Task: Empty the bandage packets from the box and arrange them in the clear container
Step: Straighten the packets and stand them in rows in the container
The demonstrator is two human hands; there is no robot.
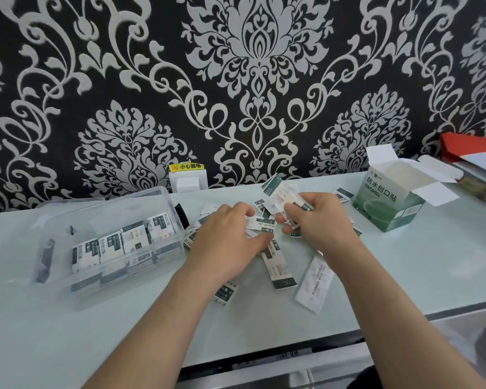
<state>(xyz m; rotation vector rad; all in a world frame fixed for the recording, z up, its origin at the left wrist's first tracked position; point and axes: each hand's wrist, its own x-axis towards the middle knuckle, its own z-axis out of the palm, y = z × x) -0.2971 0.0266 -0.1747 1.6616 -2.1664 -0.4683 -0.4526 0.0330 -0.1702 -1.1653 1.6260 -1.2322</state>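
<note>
Holding a sheaf of bandage packets (279,195) just right of frame centre, the right hand (319,219) has thumb and fingers curled round the lower ends; the packets fan up and to the left above the table (404,276). Left hand (230,234) lies palm down at centre, fingers bent onto the loose packets (279,272) scattered there. Whether it grips one cannot be told.

Clear container (163,197) sits at left of frame, lid off, with a row of stored packets (124,240) standing on edge along its near side.

Bandage box (390,204), green and white, stands at right of frame, top flaps open, well apart from the container. One white-backed packet (314,284) lies face down near the right forearm.

Wall switch (188,182) with a yellow label sits behind the container.
</note>
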